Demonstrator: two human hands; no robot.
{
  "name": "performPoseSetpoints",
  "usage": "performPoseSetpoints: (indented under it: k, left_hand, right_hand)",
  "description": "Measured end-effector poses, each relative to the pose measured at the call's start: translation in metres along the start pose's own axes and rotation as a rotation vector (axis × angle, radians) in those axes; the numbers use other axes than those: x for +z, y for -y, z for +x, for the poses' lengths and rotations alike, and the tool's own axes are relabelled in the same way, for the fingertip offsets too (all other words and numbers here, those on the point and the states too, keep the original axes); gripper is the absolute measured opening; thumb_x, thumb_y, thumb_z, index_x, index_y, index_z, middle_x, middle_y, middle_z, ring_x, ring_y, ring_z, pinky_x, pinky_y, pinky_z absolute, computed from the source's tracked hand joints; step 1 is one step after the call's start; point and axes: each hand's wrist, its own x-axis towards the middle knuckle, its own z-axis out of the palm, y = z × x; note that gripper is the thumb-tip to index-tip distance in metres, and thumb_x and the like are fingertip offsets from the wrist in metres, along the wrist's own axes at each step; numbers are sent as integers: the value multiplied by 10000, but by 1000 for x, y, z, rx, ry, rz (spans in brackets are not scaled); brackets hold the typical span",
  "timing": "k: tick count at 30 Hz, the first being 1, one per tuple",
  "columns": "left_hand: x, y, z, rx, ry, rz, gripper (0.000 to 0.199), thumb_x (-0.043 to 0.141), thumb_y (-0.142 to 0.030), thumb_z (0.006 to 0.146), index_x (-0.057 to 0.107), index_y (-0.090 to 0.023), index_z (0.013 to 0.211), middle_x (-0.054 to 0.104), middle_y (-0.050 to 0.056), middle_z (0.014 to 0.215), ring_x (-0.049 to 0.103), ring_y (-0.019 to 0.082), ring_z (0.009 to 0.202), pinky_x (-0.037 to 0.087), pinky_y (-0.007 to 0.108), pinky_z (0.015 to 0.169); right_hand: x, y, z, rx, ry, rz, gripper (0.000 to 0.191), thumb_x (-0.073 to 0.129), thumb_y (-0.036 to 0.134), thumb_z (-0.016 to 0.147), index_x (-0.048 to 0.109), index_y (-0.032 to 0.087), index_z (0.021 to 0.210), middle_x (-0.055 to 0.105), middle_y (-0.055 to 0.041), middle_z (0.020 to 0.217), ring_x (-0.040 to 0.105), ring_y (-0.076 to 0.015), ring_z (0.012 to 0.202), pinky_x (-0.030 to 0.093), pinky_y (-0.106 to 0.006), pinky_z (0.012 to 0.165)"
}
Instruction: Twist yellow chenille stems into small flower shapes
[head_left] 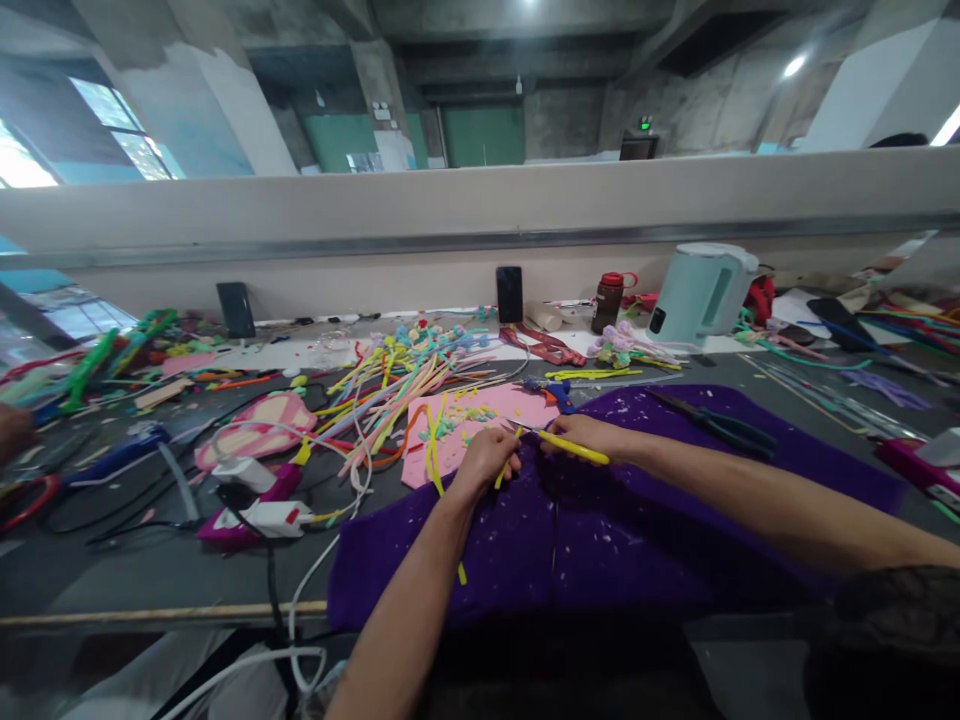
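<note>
My left hand (489, 458) is closed around thin yellow strips (433, 450), one hanging down past my wrist onto the purple cloth (495, 560). Just to its right, my right hand (581, 438) grips yellow-handled scissors (574, 447), whose tips point at the left hand. Both hands are over the upper part of the cloth. Behind them lies a pink sheet (414, 465) scattered with small yellow and green pieces. A blue and orange tool (559, 397) rests at the sheet's right edge.
Colourful stems pile up behind the sheet. Dark-handled pliers (731, 430) lie on the cloth at right. A kettle (701, 295), a brown bottle (609, 303) and a phone (509, 294) stand at the back. Power strips (229, 528) and cables are at left. Another person's hand (15, 432) shows far left.
</note>
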Motion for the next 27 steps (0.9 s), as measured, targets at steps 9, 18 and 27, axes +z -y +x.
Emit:
performPoseSetpoints:
  k: [9,18,27]
  left_hand:
    - [1,0,2,74,-69,-285,169,470,-315,744,517,-156,711,550,-37,484,421,61,305,271,171,324]
    - [6,-3,-3,95,44,-360,120,472,-274,736,487,-155,742,548,-42,486,414,49,298,255,152,323]
    - [4,-3,-3,63,24,-336,146,463,-291,748,484,-154,702,544,-36,469,406,50,296,257,160,327]
  right_hand:
    - [-3,-20,-34,15,67,205,483,553,586,675,476,236,1000,506,45,632,471,-49,402,398,-157,333]
    - [10,-11,-29,-58,93,236,495,591,574,644,478,230,982,502,45,643,469,-55,412,402,-162,329]
    - [11,-6,-20,-114,11,182,418,583,513,678,533,172,913,505,34,639,415,-35,441,311,-142,378]
